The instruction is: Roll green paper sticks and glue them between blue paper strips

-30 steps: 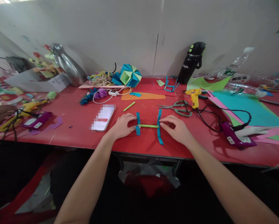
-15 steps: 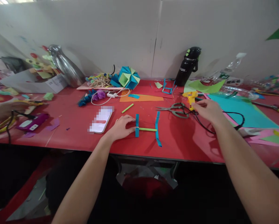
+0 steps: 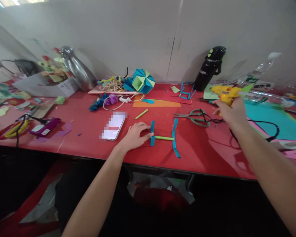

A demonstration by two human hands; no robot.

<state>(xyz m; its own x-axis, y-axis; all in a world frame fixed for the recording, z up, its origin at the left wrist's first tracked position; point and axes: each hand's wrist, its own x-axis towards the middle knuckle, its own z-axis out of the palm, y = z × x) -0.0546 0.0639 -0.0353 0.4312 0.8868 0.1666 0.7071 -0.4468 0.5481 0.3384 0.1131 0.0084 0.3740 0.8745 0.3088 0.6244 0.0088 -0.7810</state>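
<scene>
My left hand rests on the table, thumb and fingers pinched at the near strip of an H-shaped paper frame. The frame has two blue paper strips joined by a thin light-green paper stick. My right hand is closed around the grip of a yellow hot glue gun, held above the table with its nozzle pointing left. A black cord loops below this hand. Grey-handled scissors lie between the frame and the glue gun, and a loose green paper stick lies behind the frame.
A phone lies left of my left hand. Behind stand a blue-and-green paper ball, a small blue paper frame, a black bottle and a steel jug. A purple box is at left, blue paper sheets at right.
My right hand has lifted the glue gun off the table and turned its nozzle left. My left hand stays at the frame. Another person's hand at the far left has gone from view.
</scene>
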